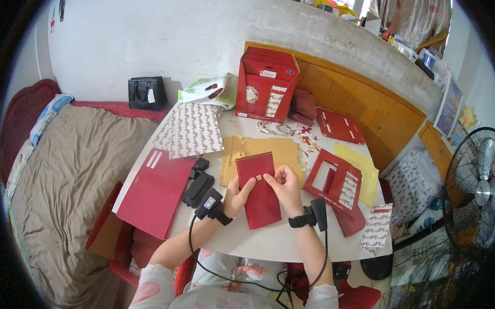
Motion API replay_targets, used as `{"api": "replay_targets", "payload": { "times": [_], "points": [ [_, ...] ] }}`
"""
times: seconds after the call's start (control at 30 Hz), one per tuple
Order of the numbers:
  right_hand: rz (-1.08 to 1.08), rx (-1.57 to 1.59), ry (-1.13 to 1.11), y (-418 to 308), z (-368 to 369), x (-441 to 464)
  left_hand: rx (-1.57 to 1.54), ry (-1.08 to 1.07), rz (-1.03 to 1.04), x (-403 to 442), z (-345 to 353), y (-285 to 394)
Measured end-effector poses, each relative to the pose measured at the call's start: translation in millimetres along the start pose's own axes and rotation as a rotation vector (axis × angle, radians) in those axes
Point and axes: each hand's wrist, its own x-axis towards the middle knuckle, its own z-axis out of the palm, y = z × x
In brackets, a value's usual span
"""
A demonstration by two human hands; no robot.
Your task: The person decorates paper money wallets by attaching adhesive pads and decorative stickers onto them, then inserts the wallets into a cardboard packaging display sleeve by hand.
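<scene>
A dark red folded wallet stands out at the middle of the white table, tilted slightly, with a small pale yellow square on its upper part. My left hand holds the wallet's left edge, its thumb beside the square. On the right side, my right hand has thumb and fingers pinched together near the square; what lies between them is too small to make out. Behind the wallet lie tan card sheets. Both wrists carry black straps with devices and cables.
A red display box stands at the back. Patterned paper and a red board lie left; a red window frame, yellow sheets and a patterned packet lie right. A fan stands far right.
</scene>
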Motion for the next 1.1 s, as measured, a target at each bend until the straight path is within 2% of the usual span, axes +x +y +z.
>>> {"api": "replay_targets", "payload": {
  "times": [0.03, 0.1, 0.17, 0.2, 0.27, 0.43, 0.53, 0.8, 1.03, 1.1],
  "points": [
    [-0.044, -0.04, 0.001, 0, -1, -1, -0.001, -0.001, 0.002, 2, -1, 1],
    [-0.088, -0.08, 0.002, -3, -1, -1, 0.038, -0.024, -0.145, 5, -5, 1],
    [-0.38, -0.356, 0.013, -11, 2, -4, 0.04, -0.021, -0.148, 8, -8, -3],
    [-0.38, -0.356, 0.013, -11, 3, -4, 0.042, -0.018, -0.15, 8, -8, -3],
    [-0.757, -0.73, -0.014, -12, 6, -4, 0.076, -0.01, -0.148, 7, -5, 0],
    [-0.739, -0.763, -0.063, -1, 7, -6, 0.119, -0.012, -0.1, 7, -10, -10],
    [-0.719, -0.779, -0.074, 0, 4, -7, 0.216, 0.012, -0.169, 9, -13, -15],
    [-0.692, -0.779, -0.17, -4, -1, -5, 0.259, -0.073, -0.11, 8, -15, -17],
    [-0.692, -0.823, -0.126, -2, 0, -5, 0.268, -0.079, -0.092, 9, -16, -24],
    [-0.642, -0.799, -0.061, 2, -1, -3, 0.408, -0.051, -0.091, 12, -20, -33]
  ]
}}
